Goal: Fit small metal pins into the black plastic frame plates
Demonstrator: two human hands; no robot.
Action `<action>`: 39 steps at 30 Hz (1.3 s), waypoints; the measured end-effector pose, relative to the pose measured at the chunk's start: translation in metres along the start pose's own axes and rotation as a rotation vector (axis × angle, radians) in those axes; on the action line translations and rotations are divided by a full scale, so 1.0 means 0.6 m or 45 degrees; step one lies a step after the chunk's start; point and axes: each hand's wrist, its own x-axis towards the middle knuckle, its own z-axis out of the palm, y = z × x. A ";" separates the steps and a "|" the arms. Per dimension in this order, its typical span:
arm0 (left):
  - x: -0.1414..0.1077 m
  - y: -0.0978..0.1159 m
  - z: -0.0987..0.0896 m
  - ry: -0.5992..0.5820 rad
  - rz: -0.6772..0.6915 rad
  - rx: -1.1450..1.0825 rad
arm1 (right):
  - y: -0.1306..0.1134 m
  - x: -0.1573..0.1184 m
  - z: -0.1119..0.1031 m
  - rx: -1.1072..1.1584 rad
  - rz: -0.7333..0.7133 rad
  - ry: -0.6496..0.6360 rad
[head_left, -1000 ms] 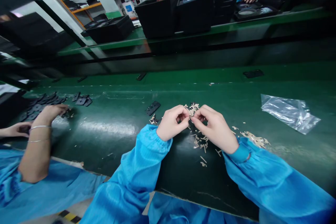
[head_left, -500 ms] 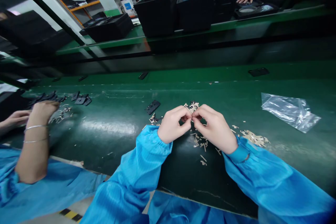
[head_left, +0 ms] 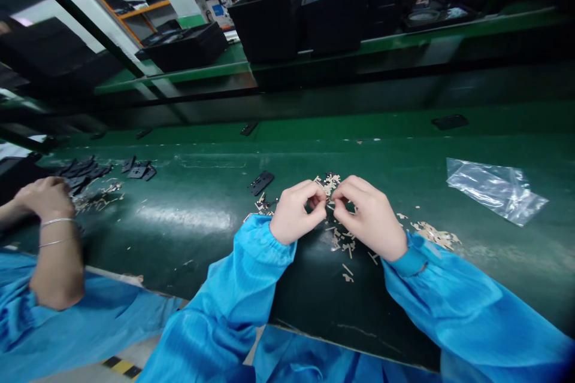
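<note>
My left hand (head_left: 298,210) and my right hand (head_left: 369,215) face each other above the table, thumbs and index fingers pinched. Only a narrow gap lies between their fingertips. What each pinch holds is too small to make out. Behind the fingertips lies a pile of small tan and dark flat pieces (head_left: 332,181). More tan pieces (head_left: 345,243) are scattered beneath my hands. A black slotted plate (head_left: 261,182) rests beyond my left hand, with small dark and tan pieces (head_left: 264,204) by my left wrist. Right of my right wrist is another heap of tan pieces (head_left: 436,234).
A clear plastic bag (head_left: 496,191) lies at the right of the green table (head_left: 188,251). On the left, a co-worker's hand (head_left: 47,197) is near black plates (head_left: 85,170). Black boxes (head_left: 269,27) stand on the shelf ahead, with other people behind it.
My right hand's fingertips have drawn slightly right, away from my left's. The co-worker's hand on the left has moved left. The black pieces on the far strip have shifted right.
</note>
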 end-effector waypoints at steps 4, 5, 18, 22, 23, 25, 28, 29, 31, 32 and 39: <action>0.002 0.001 -0.011 0.011 0.070 0.005 | 0.001 0.002 -0.015 0.060 -0.003 -0.047; 0.002 0.003 -0.013 0.013 0.093 0.006 | 0.000 0.001 -0.018 0.079 -0.010 -0.052; -0.002 0.010 -0.011 0.070 0.324 0.068 | -0.007 0.001 -0.021 0.347 0.006 -0.070; -0.002 0.008 -0.011 0.047 0.319 0.061 | -0.003 0.002 -0.020 0.365 -0.017 -0.072; -0.002 0.007 -0.010 0.047 0.322 0.059 | -0.002 0.002 -0.019 0.368 -0.021 -0.076; -0.001 0.007 -0.011 0.052 0.330 0.050 | 0.000 0.003 -0.019 0.380 -0.039 -0.088; 0.001 0.009 -0.013 0.047 0.325 0.024 | 0.002 0.005 -0.020 0.407 -0.066 -0.107; 0.001 0.009 -0.013 0.038 0.317 0.014 | 0.003 0.005 -0.021 0.415 -0.069 -0.112; 0.001 0.010 -0.015 0.024 0.300 -0.021 | 0.004 0.006 -0.022 0.432 -0.072 -0.126; 0.001 0.010 -0.016 0.017 0.289 -0.045 | 0.005 0.006 -0.023 0.441 -0.073 -0.134; 0.002 0.007 -0.016 -0.027 0.253 -0.172 | 0.000 0.007 -0.020 0.431 -0.052 -0.128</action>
